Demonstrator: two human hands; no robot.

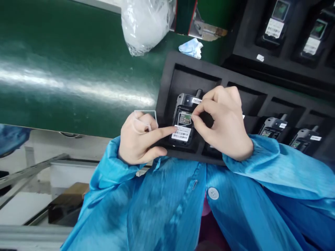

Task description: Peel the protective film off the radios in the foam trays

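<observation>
A black handheld radio (180, 104) with a stubby antenna lies in a foam tray pocket, its open back facing up. Inside it show a green circuit area and a white barcode label (181, 133). A thin pale rectangular gasket (178, 118) borders that circuit area. At its right edge my right hand (222, 120) pinches thumb and index finger together, seemingly on the gasket. My left hand (142, 139) stretches its index finger onto the top of the label. Loose, thin white frame-shaped gaskets (156, 118) are held in its curled other fingers.
The black foam tray (163, 90) holds more radios (272, 127) to the right. Another tray (243, 42) with radios sits behind it. On the green table (78, 62) are a clear plastic bag of white material (146, 26) and a crumpled blue-white scrap (191, 47).
</observation>
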